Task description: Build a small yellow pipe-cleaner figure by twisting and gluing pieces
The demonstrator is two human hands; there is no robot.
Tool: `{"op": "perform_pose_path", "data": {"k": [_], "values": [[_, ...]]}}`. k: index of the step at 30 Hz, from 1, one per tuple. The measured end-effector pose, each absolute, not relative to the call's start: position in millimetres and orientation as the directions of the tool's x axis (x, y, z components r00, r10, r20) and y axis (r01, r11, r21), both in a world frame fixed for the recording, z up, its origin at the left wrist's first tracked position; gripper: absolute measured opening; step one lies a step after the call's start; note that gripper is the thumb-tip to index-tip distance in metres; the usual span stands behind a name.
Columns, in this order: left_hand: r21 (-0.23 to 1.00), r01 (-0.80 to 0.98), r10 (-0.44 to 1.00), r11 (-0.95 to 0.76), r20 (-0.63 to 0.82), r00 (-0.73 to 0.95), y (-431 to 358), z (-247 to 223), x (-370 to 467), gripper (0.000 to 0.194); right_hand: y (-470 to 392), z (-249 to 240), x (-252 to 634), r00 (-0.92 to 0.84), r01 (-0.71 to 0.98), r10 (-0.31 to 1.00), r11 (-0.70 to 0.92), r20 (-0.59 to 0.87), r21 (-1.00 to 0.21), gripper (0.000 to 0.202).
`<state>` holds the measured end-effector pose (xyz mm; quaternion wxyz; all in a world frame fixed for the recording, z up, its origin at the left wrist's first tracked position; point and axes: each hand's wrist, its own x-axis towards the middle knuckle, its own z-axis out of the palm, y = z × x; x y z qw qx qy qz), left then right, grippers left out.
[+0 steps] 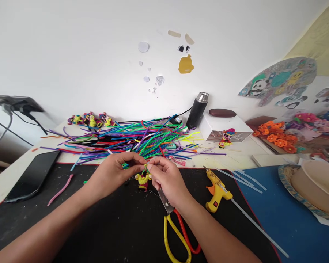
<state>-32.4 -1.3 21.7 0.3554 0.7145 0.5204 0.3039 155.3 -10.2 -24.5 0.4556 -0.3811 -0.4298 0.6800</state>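
Observation:
Between my two hands is a small pipe-cleaner doll (143,181) with a yellow upper body and a dark red lower part. My left hand (120,168) pinches its top, thumb and forefinger pressed together. From the other side my right hand (166,177) closes its fingers on the same top part, hiding much of it. Below my right hand lie scissors (168,208) with one yellow and one red handle; their blade tips are hidden beneath that hand. A heap of coloured pipe cleaners (131,138) spreads just beyond my hands.
A yellow glue gun (218,190) lies right of my hands, with glue sticks (248,179) beyond it. On the left are a phone (34,175) and a pink pipe cleaner (60,190). Behind stand a black flask (197,109), a white box (227,126) and finished dolls (91,119).

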Motion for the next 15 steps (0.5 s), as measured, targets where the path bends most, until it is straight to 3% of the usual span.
{"op": "perform_pose_path", "data": {"k": [15], "values": [[0.756, 0.594, 0.954, -0.273, 0.134, 0.267, -4.3, 20.6, -28.7, 0.024, -7.7, -32.2, 153.1, -0.317, -0.358, 0.941, -0.233, -0.117, -0.904, 0.025]]}}
